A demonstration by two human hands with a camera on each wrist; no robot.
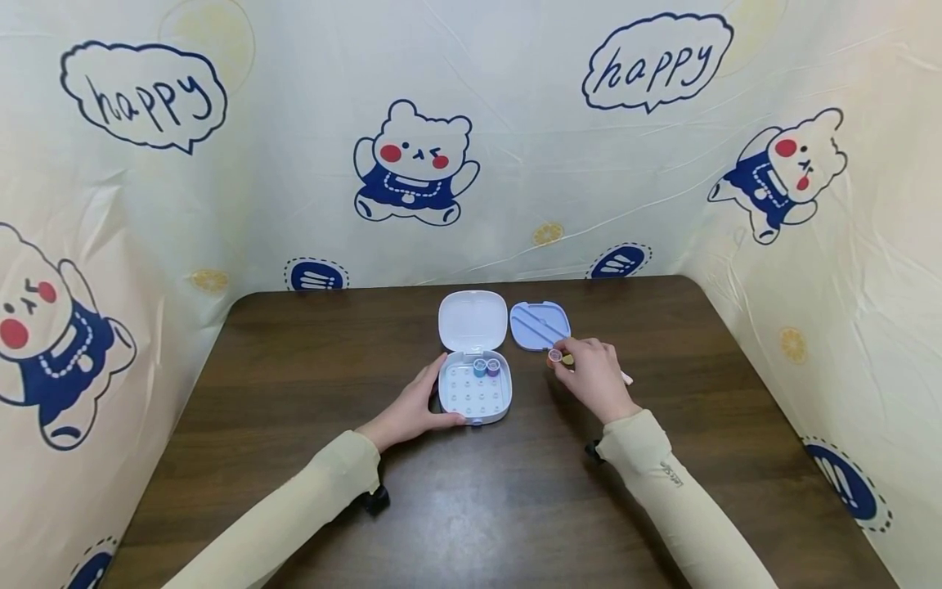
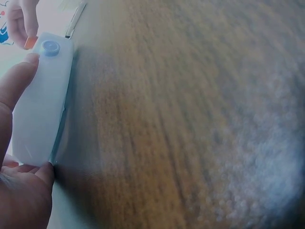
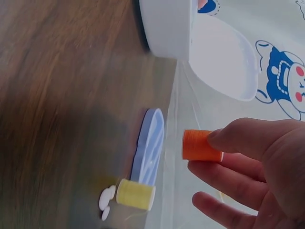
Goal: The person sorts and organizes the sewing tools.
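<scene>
A white sewing box (image 1: 474, 415) stands on the table with its lid (image 1: 473, 319) swung up behind. Rows of small pegs fill it, and a teal thread spool (image 1: 480, 367) and a purple thread spool (image 1: 493, 367) sit in its back right part. My left hand (image 1: 407, 411) grips the box at its left side and front, the thumb near the latch (image 2: 50, 46). Right of the box, my right hand (image 1: 594, 378) pinches an orange thread spool (image 3: 195, 145) between thumb and fingers, above the table. A yellow thread spool (image 3: 136, 194) lies beneath that hand.
A light blue tray (image 1: 540, 325) with moulded grooves lies right of the lid. Small white pieces (image 3: 104, 199) lie beside the yellow spool. A printed cloth (image 1: 515, 180) hangs behind and at both sides of the brown table (image 1: 331, 343).
</scene>
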